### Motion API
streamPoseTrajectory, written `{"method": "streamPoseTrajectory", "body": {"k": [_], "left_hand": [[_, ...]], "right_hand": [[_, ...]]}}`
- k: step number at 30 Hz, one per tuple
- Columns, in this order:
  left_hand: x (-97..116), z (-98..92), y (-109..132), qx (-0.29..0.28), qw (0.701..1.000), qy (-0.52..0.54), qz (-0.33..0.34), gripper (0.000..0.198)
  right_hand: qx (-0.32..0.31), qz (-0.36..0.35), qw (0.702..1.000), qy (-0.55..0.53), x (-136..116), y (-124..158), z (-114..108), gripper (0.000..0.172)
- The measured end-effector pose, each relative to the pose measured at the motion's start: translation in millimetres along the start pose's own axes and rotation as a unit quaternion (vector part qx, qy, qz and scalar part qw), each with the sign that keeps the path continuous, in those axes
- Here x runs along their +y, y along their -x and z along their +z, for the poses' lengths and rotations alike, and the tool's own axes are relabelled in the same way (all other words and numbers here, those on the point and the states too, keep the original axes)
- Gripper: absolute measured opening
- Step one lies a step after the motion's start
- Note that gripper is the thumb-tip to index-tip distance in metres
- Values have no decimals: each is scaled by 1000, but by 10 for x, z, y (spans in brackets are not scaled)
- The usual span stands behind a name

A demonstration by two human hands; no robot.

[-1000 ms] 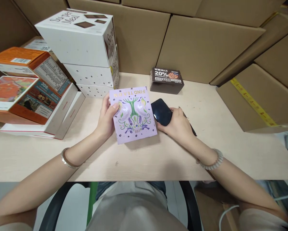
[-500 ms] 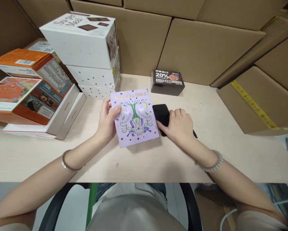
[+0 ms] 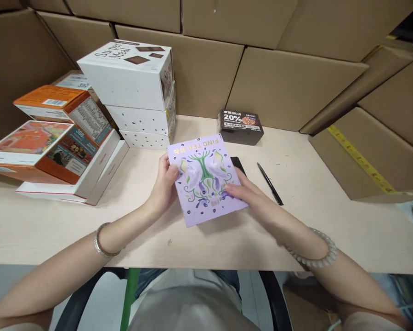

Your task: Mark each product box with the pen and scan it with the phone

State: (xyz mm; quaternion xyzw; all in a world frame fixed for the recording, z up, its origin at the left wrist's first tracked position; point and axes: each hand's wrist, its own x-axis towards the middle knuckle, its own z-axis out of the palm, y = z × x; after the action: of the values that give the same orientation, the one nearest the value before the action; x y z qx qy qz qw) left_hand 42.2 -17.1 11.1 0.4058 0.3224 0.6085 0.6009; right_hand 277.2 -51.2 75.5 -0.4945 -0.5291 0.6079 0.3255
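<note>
A lilac tea box (image 3: 206, 184) with "FIND TEA" lettering, upside down to me, and a green and purple plant pattern is held tilted above the table. My left hand (image 3: 163, 186) grips its left edge, thumb on the front face. On its lower right side my right hand (image 3: 249, 191) is closed, with the thumb on the front and the other fingers partly hidden. Behind the box lies a black phone (image 3: 240, 166), mostly covered. A black pen (image 3: 269, 184) rests on the table to the right of my right hand.
White boxes (image 3: 132, 89) are stacked at the back left, beside a pile of orange boxes (image 3: 68, 158) on flat white ones. A dark 20% box (image 3: 240, 128) stands against the cardboard wall (image 3: 199, 73). At right is a carton (image 3: 368, 161) with yellow tape.
My right hand has left the phone and pen and taken hold of the tea box's right side. The box has shifted slightly right and now covers most of the phone. The whole pen shows.
</note>
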Motion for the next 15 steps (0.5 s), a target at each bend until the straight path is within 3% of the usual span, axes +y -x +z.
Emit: {"method": "streamPoseTrajectory", "body": {"k": [4, 6, 9, 12, 15], "left_hand": [[55, -1, -39, -1, 999, -30, -31, 81], [93, -28, -57, 7, 997, -54, -49, 79], [120, -72, -77, 15, 996, -67, -58, 74], [109, -83, -88, 16, 995, -78, -67, 66], [96, -60, -85, 10, 993, -89, -74, 63]], "right_hand": [[92, -34, 994, -51, -146, -102, -412, 59], [172, -89, 977, -93, -205, -175, -784, 43], [294, -120, 940, -125, -213, -294, -1454, 34], [328, -94, 930, -133, -92, -401, -2061, 29], [349, -63, 925, -137, 85, -473, -2453, 25]]}}
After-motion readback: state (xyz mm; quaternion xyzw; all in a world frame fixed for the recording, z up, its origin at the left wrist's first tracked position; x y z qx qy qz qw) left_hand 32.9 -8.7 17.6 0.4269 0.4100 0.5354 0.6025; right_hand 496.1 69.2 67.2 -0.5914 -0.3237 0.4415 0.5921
